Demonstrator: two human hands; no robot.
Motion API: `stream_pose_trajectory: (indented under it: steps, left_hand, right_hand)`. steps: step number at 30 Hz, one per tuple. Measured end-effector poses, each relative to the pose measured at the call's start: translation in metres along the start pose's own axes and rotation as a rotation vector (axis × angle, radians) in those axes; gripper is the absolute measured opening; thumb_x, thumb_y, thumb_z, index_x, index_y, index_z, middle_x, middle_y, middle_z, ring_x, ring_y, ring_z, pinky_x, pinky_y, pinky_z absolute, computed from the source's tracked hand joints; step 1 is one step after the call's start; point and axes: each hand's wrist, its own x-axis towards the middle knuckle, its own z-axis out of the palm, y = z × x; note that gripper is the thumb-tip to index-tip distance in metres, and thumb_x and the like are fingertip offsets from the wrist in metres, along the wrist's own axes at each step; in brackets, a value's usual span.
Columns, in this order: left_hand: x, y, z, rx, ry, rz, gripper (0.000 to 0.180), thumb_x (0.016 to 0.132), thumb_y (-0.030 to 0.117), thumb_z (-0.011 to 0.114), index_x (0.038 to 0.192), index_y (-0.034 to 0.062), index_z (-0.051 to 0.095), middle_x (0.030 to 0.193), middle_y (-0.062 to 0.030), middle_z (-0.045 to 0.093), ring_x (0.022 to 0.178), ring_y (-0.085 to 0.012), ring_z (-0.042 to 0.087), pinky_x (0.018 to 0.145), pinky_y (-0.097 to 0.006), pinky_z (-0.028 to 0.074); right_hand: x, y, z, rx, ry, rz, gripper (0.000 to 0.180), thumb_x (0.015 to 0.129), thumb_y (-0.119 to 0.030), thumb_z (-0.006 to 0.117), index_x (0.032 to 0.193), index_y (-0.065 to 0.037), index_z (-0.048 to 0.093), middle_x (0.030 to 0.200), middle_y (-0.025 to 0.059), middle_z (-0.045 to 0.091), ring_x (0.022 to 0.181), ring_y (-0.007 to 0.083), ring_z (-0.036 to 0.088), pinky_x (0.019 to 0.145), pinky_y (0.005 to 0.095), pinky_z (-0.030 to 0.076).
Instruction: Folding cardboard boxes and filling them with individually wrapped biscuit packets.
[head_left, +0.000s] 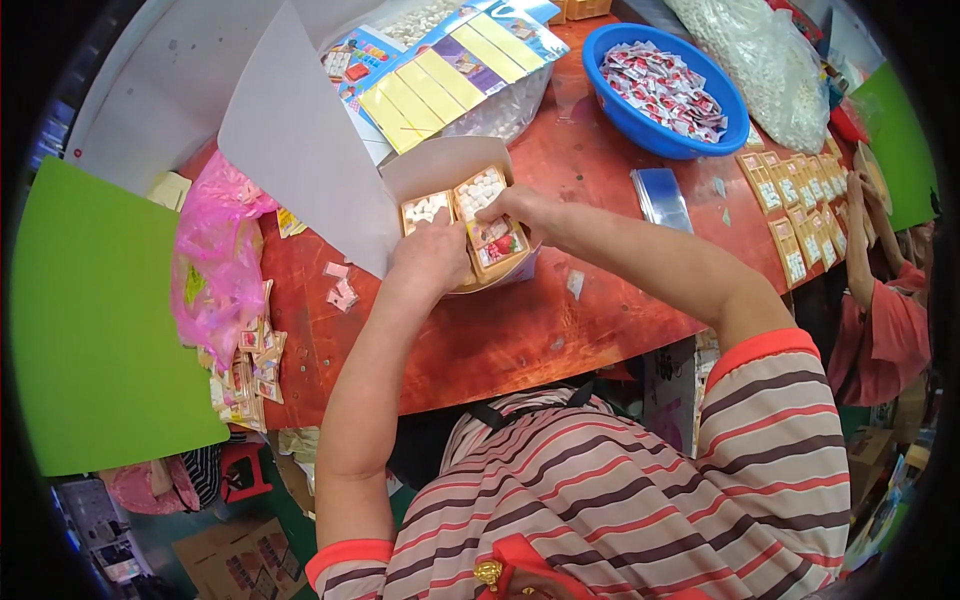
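An open white cardboard box (440, 165) sits on the red table (560, 320), holding small tan packets with white pieces inside (478, 192). My left hand (430, 255) rests on the packets at the box's near left, fingers pressing down. My right hand (525, 210) reaches in from the right and grips a small packet with a red picture (497, 240) at the box's near right corner.
A blue bowl (640, 125) of small red-and-white sachets stands at the back right beside a clear bag of white pieces (760, 60). Rows of tan packets (800, 200) lie at the right, near another person's arm (880, 300). A pink bag (215, 260) and loose packets lie left.
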Motion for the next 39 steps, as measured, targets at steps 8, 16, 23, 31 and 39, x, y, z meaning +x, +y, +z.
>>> stream_pose_trajectory:
  steps: [8,16,23,31,39]
  left_hand:
    - [0.004,-0.012,0.012,0.059,0.041,0.059,0.024,0.087,0.016,0.049,0.103,0.0054,0.063,0.114,-0.0163,0.058,0.098,-0.0354,0.063,0.085,-0.047,0.052]
    - [0.009,-0.012,0.015,0.024,0.117,0.131,0.021,0.087,0.017,0.052,0.098,0.0053,0.064,0.098,-0.0161,0.061,0.092,-0.0353,0.064,0.079,-0.047,0.053]
    - [0.009,-0.017,0.01,-0.096,0.094,0.132,0.027,0.089,0.021,0.054,0.11,0.0073,0.061,0.099,-0.0165,0.062,0.099,-0.0356,0.062,0.082,-0.046,0.051]
    - [-0.004,-0.014,0.008,-0.019,0.104,0.143,0.059,0.087,0.023,0.056,0.143,0.0126,0.04,0.112,-0.0199,0.057,0.104,-0.0367,0.059,0.088,-0.045,0.049]
    - [-0.006,-0.02,0.008,-0.105,0.142,0.237,0.059,0.085,0.023,0.059,0.14,0.0098,0.044,0.114,-0.0202,0.056,0.105,-0.0373,0.057,0.09,-0.045,0.047]
  right_hand:
    - [-0.007,-0.009,-0.009,-0.459,-0.162,0.047,0.043,0.082,-0.03,0.071,0.12,-0.011,0.061,0.107,0.0062,0.068,0.093,0.0206,0.067,0.081,0.0369,0.052]
    - [0.002,-0.028,-0.036,-0.626,-0.329,0.249,0.048,0.081,-0.022,0.07,0.12,0.002,0.057,0.108,0.0153,0.065,0.095,0.0239,0.065,0.091,0.0386,0.051]
    - [0.001,-0.017,-0.024,-0.474,-0.198,0.211,0.041,0.081,-0.01,0.069,0.119,0.002,0.058,0.106,0.0169,0.066,0.094,0.0272,0.066,0.091,0.043,0.051]
    - [-0.018,-0.01,-0.026,-0.356,-0.261,0.057,0.043,0.083,-0.019,0.069,0.12,0.002,0.058,0.106,0.0136,0.067,0.097,0.0241,0.065,0.081,0.0405,0.053]
    - [-0.028,-0.009,-0.029,-0.523,-0.217,0.001,0.044,0.079,-0.029,0.071,0.111,0.001,0.061,0.094,0.0117,0.065,0.088,0.0231,0.062,0.079,0.0429,0.053]
